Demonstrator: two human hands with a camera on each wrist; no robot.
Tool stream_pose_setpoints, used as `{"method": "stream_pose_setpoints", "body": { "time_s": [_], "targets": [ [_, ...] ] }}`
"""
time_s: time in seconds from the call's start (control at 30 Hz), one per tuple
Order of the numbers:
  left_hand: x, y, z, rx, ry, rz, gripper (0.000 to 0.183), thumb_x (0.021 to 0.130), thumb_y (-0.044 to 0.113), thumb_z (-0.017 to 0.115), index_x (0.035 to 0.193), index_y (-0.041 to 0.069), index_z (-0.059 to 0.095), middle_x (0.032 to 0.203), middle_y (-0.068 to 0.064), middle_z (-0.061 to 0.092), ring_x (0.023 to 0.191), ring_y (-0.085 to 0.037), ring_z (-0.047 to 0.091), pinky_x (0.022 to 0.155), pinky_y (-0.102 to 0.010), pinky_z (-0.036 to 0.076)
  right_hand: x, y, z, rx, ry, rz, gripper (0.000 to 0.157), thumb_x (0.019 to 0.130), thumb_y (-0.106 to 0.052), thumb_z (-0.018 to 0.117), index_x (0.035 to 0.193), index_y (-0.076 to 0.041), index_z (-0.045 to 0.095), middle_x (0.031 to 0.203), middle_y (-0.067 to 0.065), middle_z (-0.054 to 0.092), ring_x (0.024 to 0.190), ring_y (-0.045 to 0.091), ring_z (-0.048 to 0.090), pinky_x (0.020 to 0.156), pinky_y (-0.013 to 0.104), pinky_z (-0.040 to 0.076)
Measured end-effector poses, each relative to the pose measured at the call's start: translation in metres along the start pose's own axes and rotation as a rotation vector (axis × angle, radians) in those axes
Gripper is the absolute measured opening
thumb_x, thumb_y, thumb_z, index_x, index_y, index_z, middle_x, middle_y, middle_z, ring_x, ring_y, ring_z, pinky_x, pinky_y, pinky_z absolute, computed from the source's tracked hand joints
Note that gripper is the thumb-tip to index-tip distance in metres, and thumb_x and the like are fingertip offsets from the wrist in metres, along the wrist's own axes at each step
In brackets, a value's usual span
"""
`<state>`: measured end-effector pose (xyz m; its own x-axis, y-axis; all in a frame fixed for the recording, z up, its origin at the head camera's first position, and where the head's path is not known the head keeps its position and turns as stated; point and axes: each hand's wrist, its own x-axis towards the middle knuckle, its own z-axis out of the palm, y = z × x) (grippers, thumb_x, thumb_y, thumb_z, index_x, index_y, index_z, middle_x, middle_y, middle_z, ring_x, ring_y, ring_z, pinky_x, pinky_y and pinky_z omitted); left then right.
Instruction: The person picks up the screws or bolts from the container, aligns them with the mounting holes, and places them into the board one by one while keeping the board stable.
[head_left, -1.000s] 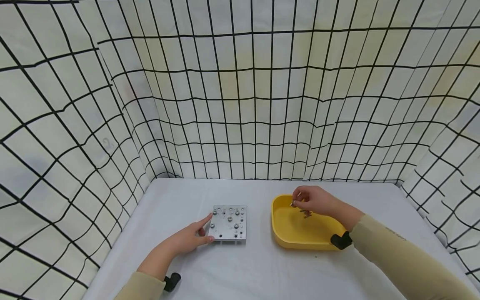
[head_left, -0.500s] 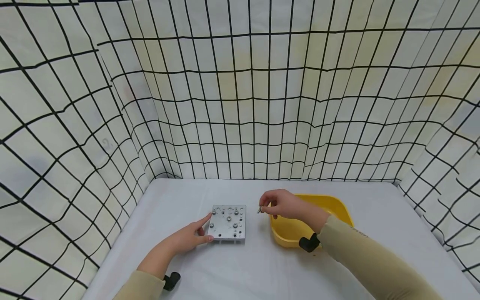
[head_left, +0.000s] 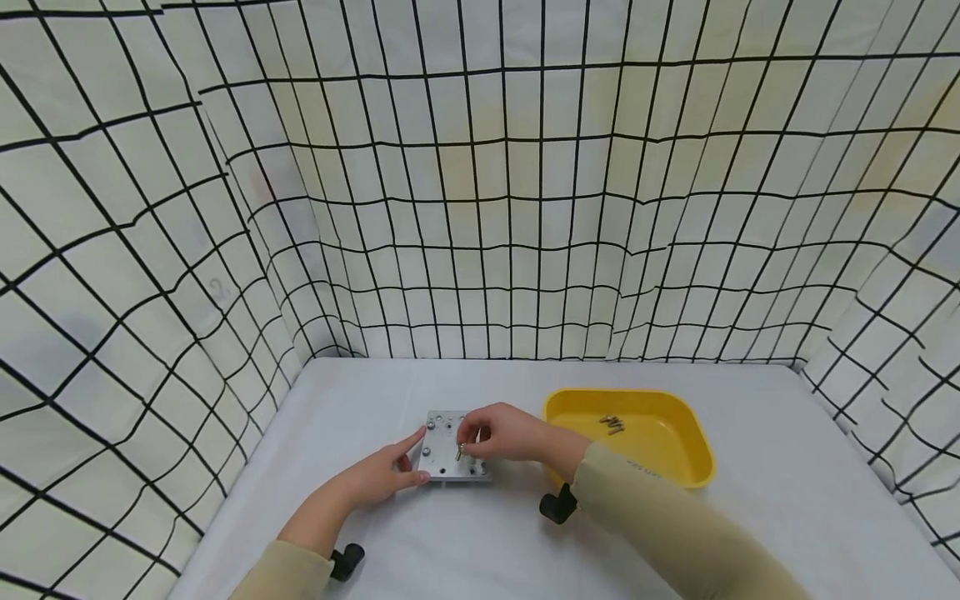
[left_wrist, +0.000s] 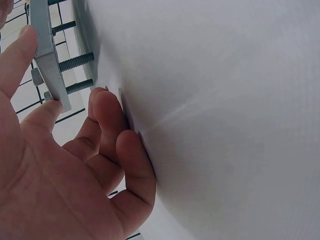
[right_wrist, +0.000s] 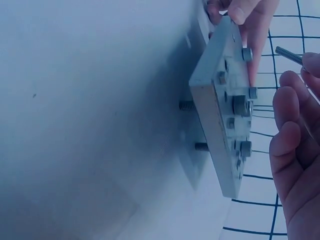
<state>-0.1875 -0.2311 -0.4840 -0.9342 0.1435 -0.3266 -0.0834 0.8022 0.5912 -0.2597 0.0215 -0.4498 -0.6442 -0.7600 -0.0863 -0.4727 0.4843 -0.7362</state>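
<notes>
A silver metal plate (head_left: 438, 463) with holes lies at the middle of the table, several bolts (right_wrist: 241, 105) seated in it. Their threaded shanks (left_wrist: 76, 62) stick out underneath. At the plate's left edge, my left hand (head_left: 372, 477) holds it with thumb and index finger; the other fingers are bent below, near the cloth. My right hand (head_left: 506, 432) is over the plate's right part and pinches a small bolt (right_wrist: 289, 54) between thumb and fingers. In the right wrist view this bolt's threaded end is apart from the plate. The right hand hides part of the plate in the head view.
To the right stands a yellow tray (head_left: 703, 454), with several loose bolts (head_left: 612, 424) in it. My right forearm crosses its front left corner. White cloth (head_left: 375, 392) covers the table, and white walls with a black grid (head_left: 510, 250) enclose it.
My right hand has carried the bolt left from the yellow tray to above the plate. The loose bolts in the tray are now uncovered. The left hand stays at the plate's edge.
</notes>
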Motion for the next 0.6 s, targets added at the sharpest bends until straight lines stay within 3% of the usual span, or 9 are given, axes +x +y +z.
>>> {"method": "stream_pose_setpoints", "body": {
  "time_s": [0.27,0.6],
  "targets": [
    [0.000,-0.002,0.002,-0.008,0.005,0.005,0.084,0.086,0.049,0.074,0.156,0.029,0.032,0.099,-0.001,0.052,0.075,-0.018,0.051,0.066,-0.034,0.040,0.008,0.001,0.015,0.013,-0.011,0.031,0.006,0.093,-0.021,0.071,0.092,-0.027,0.070,0.080,-0.007,0.062,0.072,0.009,0.055,0.064,0.022,0.048],
    [0.000,0.001,0.001,-0.007,0.004,-0.011,0.084,0.086,0.049,0.073,0.156,0.030,0.032,0.098,-0.001,0.051,0.075,-0.018,0.051,0.065,-0.034,0.039,0.020,0.003,0.028,-0.142,-0.008,-0.002,0.006,0.093,-0.026,0.071,0.094,-0.032,0.070,0.078,-0.011,0.058,0.073,0.006,0.052,0.063,0.021,0.045]
  ]
}}
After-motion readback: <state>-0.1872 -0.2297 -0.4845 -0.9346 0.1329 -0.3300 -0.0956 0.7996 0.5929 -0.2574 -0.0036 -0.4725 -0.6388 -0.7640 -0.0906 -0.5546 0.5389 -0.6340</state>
